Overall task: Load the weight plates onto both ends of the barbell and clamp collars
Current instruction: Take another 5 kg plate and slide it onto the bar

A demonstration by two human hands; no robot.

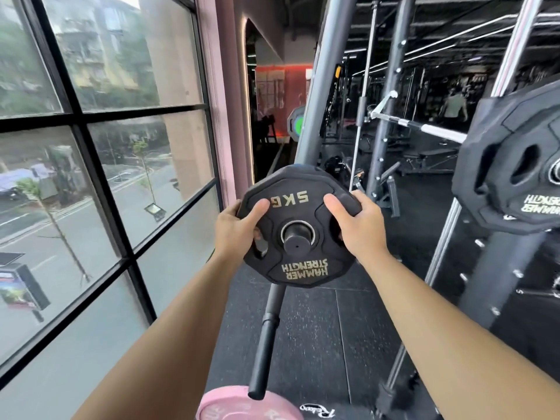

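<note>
1. Gripping the 5 kg plate (288, 204) by opposite sides, both hands carry it upright. The left hand (239, 231) has its thumb on the face and its fingers hooked behind the rim at a grip slot. The right hand (354, 225) has its thumb on the face and its fingers wrapped round the edge.
2. The plate sits with a black sleeve end (296, 242) poking through its centre hole toward the camera. What lies behind the plate is hidden, so I cannot tell how far on it is or what it may meet there.
3. Only a short length of sleeve seems to be through. Loosening the grip now could let the plate tip and slide off, onto the black rod (266, 344) and pink plate (242, 404) below.
4. Pushing with one hand ahead of the other would cock the plate and jam its hole on the sleeve.
5. Fingers curled behind the rim could be pinched if the plate is shoved home against a shoulder or another plate.
6. No collar is in view. Until one is clamped, the plate can wander outward.
</note>
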